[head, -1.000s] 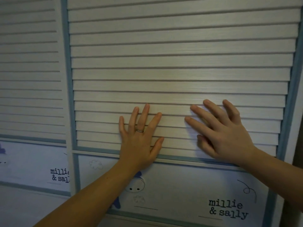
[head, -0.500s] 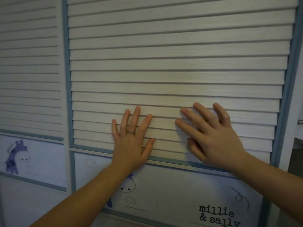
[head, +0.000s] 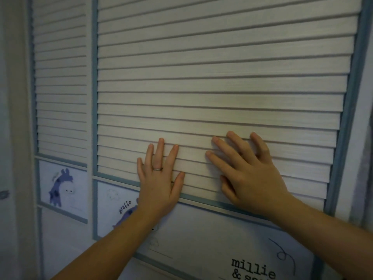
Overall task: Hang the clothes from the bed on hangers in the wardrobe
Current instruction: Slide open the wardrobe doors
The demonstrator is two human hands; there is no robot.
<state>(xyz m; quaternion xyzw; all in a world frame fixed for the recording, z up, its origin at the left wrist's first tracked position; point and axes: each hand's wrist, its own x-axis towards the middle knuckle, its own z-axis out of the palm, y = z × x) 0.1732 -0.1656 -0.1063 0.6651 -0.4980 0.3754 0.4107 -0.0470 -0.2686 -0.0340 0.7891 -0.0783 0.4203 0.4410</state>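
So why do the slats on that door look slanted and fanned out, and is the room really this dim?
Head view: a wide-angle lens likely makes the door slats fan out and the blue frame lean; the light is dim and bluish, brightest above the right hand, darker at the corners; the left hand and the lettering look sharp.

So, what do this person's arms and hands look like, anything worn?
The left forearm and right forearm are bare, with no sleeves in view. The left hand wears one thin, plain ring; the right hand shows no ring, glove or watch. Nails look short.
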